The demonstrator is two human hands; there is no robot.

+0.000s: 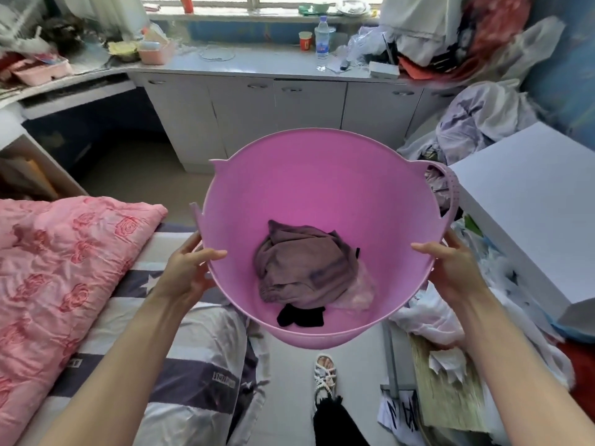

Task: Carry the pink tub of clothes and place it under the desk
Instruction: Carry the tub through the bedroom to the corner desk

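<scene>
The pink tub is held up in the air in front of me, tilted towards me. A crumpled mauve garment, a black piece and a pale pink piece lie in its bottom. My left hand grips the tub's near left rim, thumb inside. My right hand grips the near right rim the same way. The desk runs along the far left wall, with a dark open space beneath it.
A bed with a pink quilt and striped sheet lies at my left. White cupboards stand ahead under a cluttered counter. A white box and piles of clothes and bags crowd the right. My sandalled foot stands on the pale floor.
</scene>
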